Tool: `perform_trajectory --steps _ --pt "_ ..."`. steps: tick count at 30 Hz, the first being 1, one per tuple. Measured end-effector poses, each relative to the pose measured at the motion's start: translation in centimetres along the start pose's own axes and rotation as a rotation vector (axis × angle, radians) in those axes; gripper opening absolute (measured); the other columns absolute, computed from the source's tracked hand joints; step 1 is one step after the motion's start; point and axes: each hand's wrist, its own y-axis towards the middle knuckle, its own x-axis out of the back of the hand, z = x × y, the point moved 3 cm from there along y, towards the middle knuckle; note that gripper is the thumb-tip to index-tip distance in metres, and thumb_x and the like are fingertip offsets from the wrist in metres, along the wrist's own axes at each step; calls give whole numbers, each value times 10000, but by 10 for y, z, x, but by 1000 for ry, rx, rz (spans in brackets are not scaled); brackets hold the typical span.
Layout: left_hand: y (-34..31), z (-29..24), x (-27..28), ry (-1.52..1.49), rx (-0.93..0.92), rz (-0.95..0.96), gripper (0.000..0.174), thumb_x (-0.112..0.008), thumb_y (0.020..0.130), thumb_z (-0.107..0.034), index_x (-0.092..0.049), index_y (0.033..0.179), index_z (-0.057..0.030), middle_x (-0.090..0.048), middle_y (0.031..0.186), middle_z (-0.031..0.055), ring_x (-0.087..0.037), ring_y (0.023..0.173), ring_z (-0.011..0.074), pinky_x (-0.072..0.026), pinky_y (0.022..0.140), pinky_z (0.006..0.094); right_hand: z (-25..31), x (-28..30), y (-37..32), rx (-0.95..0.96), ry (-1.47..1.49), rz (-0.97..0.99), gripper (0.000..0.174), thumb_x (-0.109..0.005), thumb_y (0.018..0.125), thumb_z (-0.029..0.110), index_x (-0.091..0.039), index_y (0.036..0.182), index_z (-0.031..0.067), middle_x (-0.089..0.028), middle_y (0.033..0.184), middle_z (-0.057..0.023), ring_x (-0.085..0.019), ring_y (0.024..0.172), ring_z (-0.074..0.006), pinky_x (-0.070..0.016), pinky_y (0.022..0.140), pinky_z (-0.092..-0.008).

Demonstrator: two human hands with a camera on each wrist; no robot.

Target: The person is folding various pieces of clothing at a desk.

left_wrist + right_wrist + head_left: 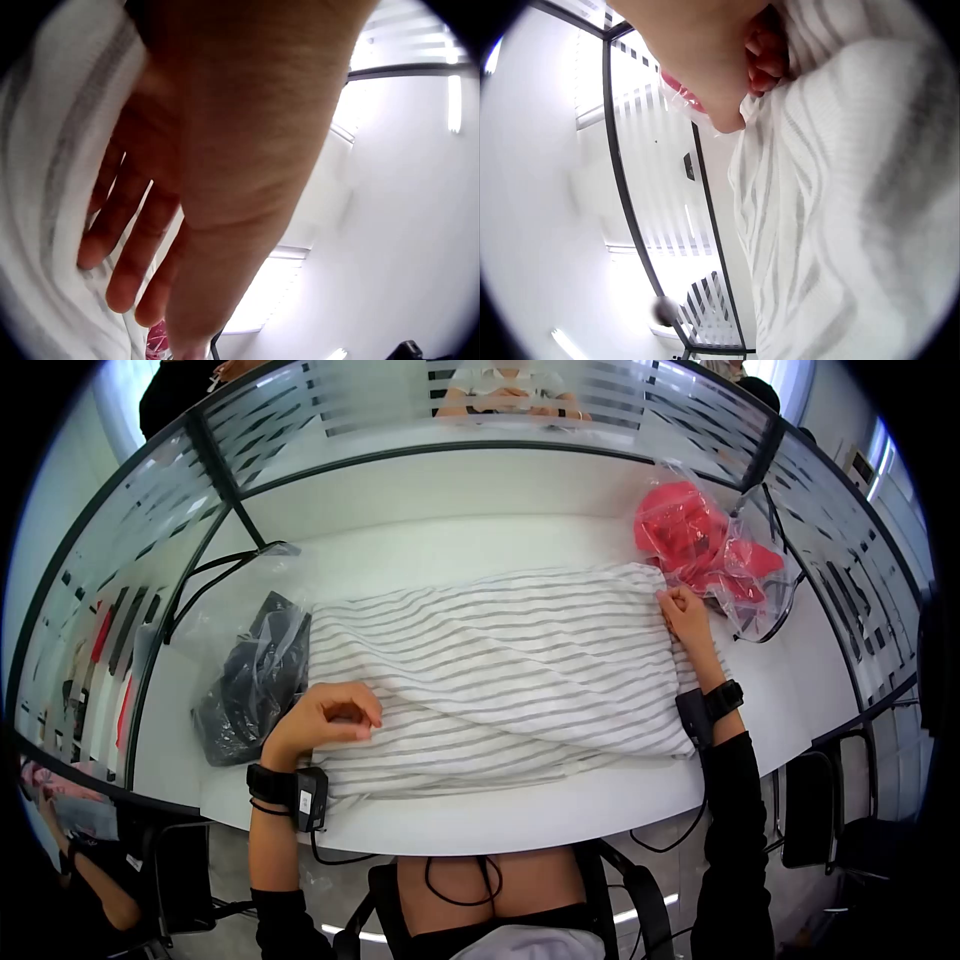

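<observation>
A white cloth with grey stripes (pixel 500 670) lies spread across the white table, its surface wrinkled and its front edge bunched. My right hand (pixel 688 618) pinches it near its far right corner; in the right wrist view the fingers (pixel 765 64) curl in against the fabric. Over the cloth's left part, my left hand (pixel 325 718) is loosely bent with nothing in its grasp. The left wrist view shows its fingers (pixel 135 259) relaxed and spread a little, close beside the striped fabric.
A clear bag with dark contents (pixel 255 680) lies against the cloth's left edge. At the back right sits another clear bag holding something red (pixel 690 530). Black-framed striped glass panels (pixel 340 445) surround the white table (pixel 450 540). Other people are behind them.
</observation>
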Motion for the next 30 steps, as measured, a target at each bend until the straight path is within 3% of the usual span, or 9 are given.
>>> perform_trajectory --steps 2,5,7,11,15,18,22,25,30 --pt "-1 -8 -5 81 17 39 240 -741 644 -48 -619 849 -22 -577 847 17 -533 789 99 -430 713 212 9 4 -6 11 -153 -80 306 -678 775 265 -541 693 4 -470 523 16 -384 485 -38 -310 433 -216" --pt "-2 -14 -14 205 -51 72 382 -808 542 -109 -636 874 -29 -593 895 44 -562 834 148 -445 744 247 15 4 -10 119 -388 -99 462 -648 763 428 -546 639 -5 -470 501 -37 -400 448 -88 -334 429 -257" --pt "-2 -22 -18 364 -198 112 414 -820 520 -124 -640 881 -32 -597 920 56 -569 851 171 -448 760 261 16 4 -12 95 -435 -64 523 -631 756 474 -539 598 -16 -455 483 -52 -397 440 -106 -334 427 -277" --pt "-2 -24 -29 399 -180 87 424 -824 505 -135 -649 880 -43 -595 937 64 -569 868 193 -440 782 278 22 6 -12 -32 -519 84 584 -624 745 502 -514 531 -30 -426 457 -61 -380 427 -115 -317 422 -289" --pt "4 -15 -37 529 -217 63 393 -822 506 -118 -657 856 -52 -588 868 51 -575 799 183 -447 734 264 25 5 -20 67 -326 154 384 -668 768 310 -520 614 -9 -438 474 -2 -348 430 -69 -278 407 -264" --pt "4 -13 -35 483 -142 57 250 -783 564 -80 -661 783 -72 -587 871 25 -559 816 171 -442 734 258 19 7 -17 -37 -206 280 250 -654 790 205 -529 686 15 -441 497 35 -339 444 -40 -271 408 -237" --pt "4 -14 -33 415 -120 61 152 -757 582 -50 -653 691 -69 -616 866 28 -564 857 197 -439 773 286 15 6 -16 -47 -1 262 203 -610 826 199 -525 726 44 -450 515 48 -350 420 -21 -259 385 -202" --pt "5 -17 -31 353 -293 64 144 -762 573 -68 -639 647 -57 -646 861 54 -570 936 244 -425 827 335 7 9 -11 -106 140 204 184 -591 840 204 -532 743 60 -466 526 49 -364 404 -16 -246 365 -188" --pt "0 -15 -30 84 -189 238 145 -759 584 -95 -629 627 -47 -666 876 79 -540 1049 278 -386 893 374 7 14 -10 -81 216 29 164 -584 847 202 -543 762 69 -463 522 59 -362 398 -12 -236 358 -187"
